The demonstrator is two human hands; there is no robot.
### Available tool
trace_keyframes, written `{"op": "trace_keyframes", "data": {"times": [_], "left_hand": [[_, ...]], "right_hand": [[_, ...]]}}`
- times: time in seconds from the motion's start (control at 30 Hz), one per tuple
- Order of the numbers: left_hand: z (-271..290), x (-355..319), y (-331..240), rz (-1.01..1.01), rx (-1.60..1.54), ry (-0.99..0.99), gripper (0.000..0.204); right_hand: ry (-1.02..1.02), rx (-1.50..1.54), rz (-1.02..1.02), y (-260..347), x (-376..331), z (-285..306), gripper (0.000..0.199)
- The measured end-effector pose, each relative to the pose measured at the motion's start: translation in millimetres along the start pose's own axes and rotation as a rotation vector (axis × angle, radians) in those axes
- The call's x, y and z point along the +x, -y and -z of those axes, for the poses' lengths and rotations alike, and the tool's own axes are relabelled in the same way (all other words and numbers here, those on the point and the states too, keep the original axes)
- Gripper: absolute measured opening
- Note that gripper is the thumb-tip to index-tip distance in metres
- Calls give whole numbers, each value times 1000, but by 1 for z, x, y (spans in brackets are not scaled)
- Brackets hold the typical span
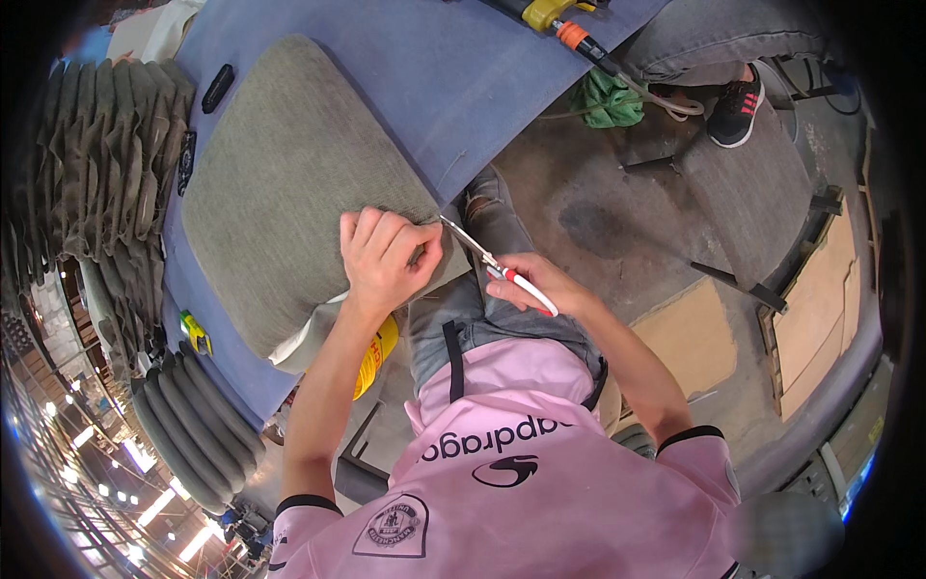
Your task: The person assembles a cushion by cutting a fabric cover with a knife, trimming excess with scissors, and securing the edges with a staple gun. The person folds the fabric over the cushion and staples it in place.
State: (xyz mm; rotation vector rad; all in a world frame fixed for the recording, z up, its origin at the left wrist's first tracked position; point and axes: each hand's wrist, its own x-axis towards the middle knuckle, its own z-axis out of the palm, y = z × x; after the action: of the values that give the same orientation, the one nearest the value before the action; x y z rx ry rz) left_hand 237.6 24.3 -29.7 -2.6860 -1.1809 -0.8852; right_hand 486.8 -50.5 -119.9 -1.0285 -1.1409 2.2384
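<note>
A grey-green fabric-covered seat cushion lies across the corner of a blue-topped table, its near corner toward my lap. My left hand rests on that corner, fingers curled together and pressed on the fabric; what lies under the fingertips is hidden. In my right hand is a pair of scissors with red and white handles, gripped beside the cushion. Their slim metal blades reach the corner edge close to my left hand. White lining shows along the cushion's lower edge.
The blue table holds a yellow power tool, a black object and a small yellow-green tool. Stacked grey covers stand left. Below my left forearm is a yellow container. Another person's shoe rests by a grey panel.
</note>
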Motion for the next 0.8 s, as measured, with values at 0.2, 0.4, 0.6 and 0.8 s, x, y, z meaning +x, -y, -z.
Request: {"op": "trace_keyframes", "data": {"times": [0.2, 0.4, 0.6, 0.8], "left_hand": [[2, 3, -2, -5, -13, -10, 27], [2, 2, -2, 7, -20, -39, 26], [7, 5, -6, -11, -33, -48, 25], [2, 2, -5, -84, 19, -87, 24]], "right_hand": [[-32, -186, 34, 5, 11, 18, 33], [-84, -298, 60, 18, 11, 23, 31], [6, -186, 24, 10, 12, 35, 30], [129, -519, 60, 78, 11, 92, 37]]}}
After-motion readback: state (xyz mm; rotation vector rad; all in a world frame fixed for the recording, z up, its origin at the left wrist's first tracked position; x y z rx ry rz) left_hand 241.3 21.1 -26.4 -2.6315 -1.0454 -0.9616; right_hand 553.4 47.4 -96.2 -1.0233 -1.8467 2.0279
